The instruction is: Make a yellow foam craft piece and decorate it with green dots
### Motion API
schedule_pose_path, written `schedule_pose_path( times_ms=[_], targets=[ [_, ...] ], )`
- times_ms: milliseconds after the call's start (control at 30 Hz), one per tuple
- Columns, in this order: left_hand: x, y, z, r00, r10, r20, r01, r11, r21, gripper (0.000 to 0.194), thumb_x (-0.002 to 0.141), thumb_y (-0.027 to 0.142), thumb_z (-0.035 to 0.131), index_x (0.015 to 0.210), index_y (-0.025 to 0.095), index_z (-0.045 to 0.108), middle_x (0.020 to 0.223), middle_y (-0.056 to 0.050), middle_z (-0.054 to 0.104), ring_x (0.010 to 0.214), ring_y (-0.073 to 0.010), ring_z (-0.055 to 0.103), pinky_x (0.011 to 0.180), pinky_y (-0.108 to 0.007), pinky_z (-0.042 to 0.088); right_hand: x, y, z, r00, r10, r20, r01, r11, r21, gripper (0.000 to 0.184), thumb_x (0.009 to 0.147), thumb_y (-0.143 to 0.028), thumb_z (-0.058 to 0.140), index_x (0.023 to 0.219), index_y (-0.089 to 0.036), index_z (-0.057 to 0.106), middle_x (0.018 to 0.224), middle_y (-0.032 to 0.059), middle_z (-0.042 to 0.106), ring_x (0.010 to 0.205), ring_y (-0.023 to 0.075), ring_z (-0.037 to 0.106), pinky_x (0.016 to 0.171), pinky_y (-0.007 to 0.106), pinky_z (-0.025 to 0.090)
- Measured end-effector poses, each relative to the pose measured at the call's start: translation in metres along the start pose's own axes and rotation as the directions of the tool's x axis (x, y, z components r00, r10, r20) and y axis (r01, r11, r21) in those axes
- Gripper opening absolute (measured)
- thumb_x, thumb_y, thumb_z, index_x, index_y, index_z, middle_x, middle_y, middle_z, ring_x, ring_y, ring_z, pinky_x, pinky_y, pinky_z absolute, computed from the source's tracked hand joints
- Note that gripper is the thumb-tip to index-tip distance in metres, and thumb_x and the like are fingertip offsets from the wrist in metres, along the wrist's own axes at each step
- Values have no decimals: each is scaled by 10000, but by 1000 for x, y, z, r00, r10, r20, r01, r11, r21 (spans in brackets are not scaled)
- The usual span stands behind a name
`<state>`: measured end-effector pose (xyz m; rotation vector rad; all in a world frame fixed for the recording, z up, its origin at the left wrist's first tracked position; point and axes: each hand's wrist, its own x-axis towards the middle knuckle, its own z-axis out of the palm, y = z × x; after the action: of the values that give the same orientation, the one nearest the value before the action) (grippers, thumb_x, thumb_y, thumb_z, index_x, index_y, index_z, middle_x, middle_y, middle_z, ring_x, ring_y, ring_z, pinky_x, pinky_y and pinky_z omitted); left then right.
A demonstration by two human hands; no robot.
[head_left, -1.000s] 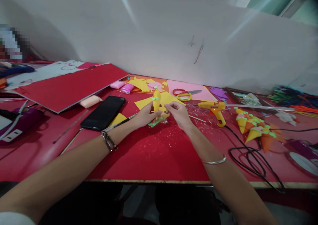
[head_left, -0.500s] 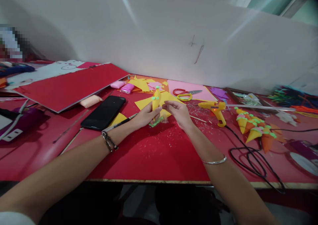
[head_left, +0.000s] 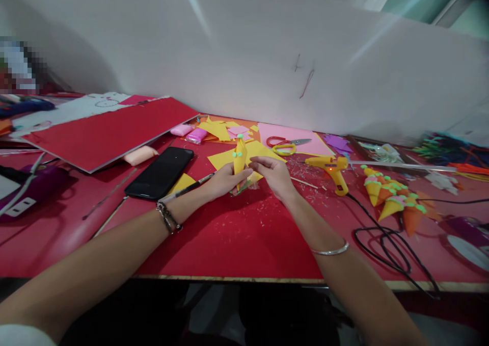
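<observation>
A yellow paper cone [head_left: 240, 157] with small light-green balls on it stands nearly upright in my left hand [head_left: 228, 179], whose fingers and thumb wrap its lower part. Just to the right, my right hand [head_left: 272, 171] is closed in a pinch close to the cone; what sits between those fingertips, if anything, is too small to make out. Under the hands lie a sheet of yellow paper [head_left: 219, 157] and a clear plastic wrapper [head_left: 252, 184] with something green, partly hidden by my left hand.
Red-and-yellow scissors [head_left: 284, 146] lie behind my hands on pink paper. A yellow glue gun [head_left: 332, 171] with a lit orange light and coiled black cord sits right, near finished cones [head_left: 391, 206]. On the left are a black phone [head_left: 160, 174], a pen [head_left: 194, 184] and a red board [head_left: 114, 129].
The cone in my left hand has turned and tipped slightly left, and my left thumb has shifted a little right. My right hand stays pinched at nearly the same spot.
</observation>
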<state>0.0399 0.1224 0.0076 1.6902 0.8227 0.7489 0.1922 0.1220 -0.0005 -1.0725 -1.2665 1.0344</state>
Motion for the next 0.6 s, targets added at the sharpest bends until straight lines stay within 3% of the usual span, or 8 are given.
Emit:
schedule_pose_path(
  times_ms=[133,267,367,467,600],
  targets=[
    [-1,3,0,1000,-13,-3,13,1000,11,304,820,359,419,594,156,414,439,62,407,336,-38,401,367,-164,333,-1,-3,1,1000,-4,-10,4,999,43,160,677,-301,580,747,-168,636,667,8,652,636,114,617,682,267,490],
    [-1,5,1,1000,-28,-4,28,999,26,314,818,328,422,560,151,413,443,55,414,346,-36,412,372,-159,336,-2,-5,0,997,-72,-32,69,993,-94,187,681,-356,577,666,-170,594,545,-27,574,467,78,528,511,220,451],
    [-1,4,1,999,-38,-7,38,999,-3,289,821,325,415,590,151,420,452,57,421,345,-32,407,373,-154,335,-1,-5,0,993,-103,-65,96,990,-105,144,640,-292,616,717,-170,613,635,-14,617,550,90,570,582,233,472],
    [-1,2,1,999,-34,-12,34,999,-14,275,828,327,397,620,151,431,461,57,428,344,-32,405,379,-156,340,-1,-5,0,997,-52,-50,52,999,0,181,649,-270,607,798,-172,636,733,12,658,671,118,622,711,280,487],
    [-1,1,1,999,-44,-3,44,999,-6,337,829,347,387,560,147,424,454,44,427,351,-36,409,383,-161,343,-2,-7,1,998,-29,-50,31,999,44,201,692,-348,570,755,-165,626,650,7,636,584,103,601,656,271,495]
  ],
)
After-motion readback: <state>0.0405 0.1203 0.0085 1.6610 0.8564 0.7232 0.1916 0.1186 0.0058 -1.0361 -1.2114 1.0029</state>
